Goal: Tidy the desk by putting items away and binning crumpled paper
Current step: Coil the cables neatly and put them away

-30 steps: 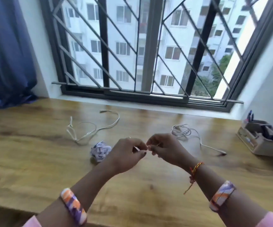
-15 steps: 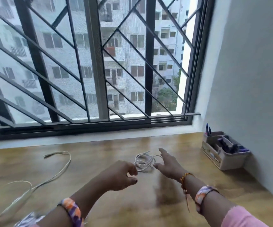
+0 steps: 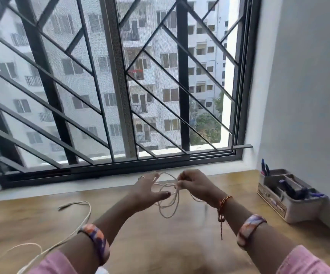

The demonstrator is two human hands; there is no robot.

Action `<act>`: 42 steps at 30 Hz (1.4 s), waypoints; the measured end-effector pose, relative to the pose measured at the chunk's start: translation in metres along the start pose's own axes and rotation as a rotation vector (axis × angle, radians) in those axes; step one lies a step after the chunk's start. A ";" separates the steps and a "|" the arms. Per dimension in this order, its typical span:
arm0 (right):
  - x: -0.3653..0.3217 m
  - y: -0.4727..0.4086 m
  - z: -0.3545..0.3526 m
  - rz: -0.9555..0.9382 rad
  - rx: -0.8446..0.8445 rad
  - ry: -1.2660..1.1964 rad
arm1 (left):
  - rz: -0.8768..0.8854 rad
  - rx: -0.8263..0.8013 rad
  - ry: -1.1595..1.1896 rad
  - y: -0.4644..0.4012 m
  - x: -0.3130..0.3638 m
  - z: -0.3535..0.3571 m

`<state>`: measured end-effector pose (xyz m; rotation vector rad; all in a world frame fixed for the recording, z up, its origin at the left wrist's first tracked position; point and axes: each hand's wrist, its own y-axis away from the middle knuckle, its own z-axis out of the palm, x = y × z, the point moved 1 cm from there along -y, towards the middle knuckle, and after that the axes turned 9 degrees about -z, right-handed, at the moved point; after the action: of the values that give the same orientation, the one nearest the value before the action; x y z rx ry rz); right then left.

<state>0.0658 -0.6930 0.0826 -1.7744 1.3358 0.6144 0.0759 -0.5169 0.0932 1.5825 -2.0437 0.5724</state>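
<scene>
A looped white cable [image 3: 168,206] hangs in the air above the wooden desk [image 3: 160,244]. My right hand [image 3: 195,185] pinches its upper strands. My left hand [image 3: 150,191] has its fingers spread, with loops of the cable draped around them. A second, cream-coloured cable [image 3: 77,220] lies loose on the desk at the left. The crumpled paper is out of view, except perhaps a pale scrap at the bottom edge.
A grey desk organiser [image 3: 290,202] with pens and dark items stands at the right, against the white wall. A barred window [image 3: 120,86] and its white sill run along the back of the desk.
The view swung right. My hands left the small item near the paper ball, reached the white cable and lifted it off the desk; it now hangs between both hands.
</scene>
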 end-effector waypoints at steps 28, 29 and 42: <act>-0.124 -0.004 -0.068 -0.206 0.234 -0.124 | 0.133 0.200 1.613 0.012 0.076 -0.170; -0.125 -0.005 -0.071 -0.224 0.246 -0.120 | 0.119 0.232 1.640 0.007 0.074 -0.171; -0.110 -0.029 -0.093 0.012 0.215 0.349 | 0.269 0.426 1.851 -0.011 0.063 -0.213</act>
<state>0.0500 -0.7072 0.2278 -1.7475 1.5812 0.1601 0.1000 -0.4405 0.3003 0.2916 -0.6140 1.7191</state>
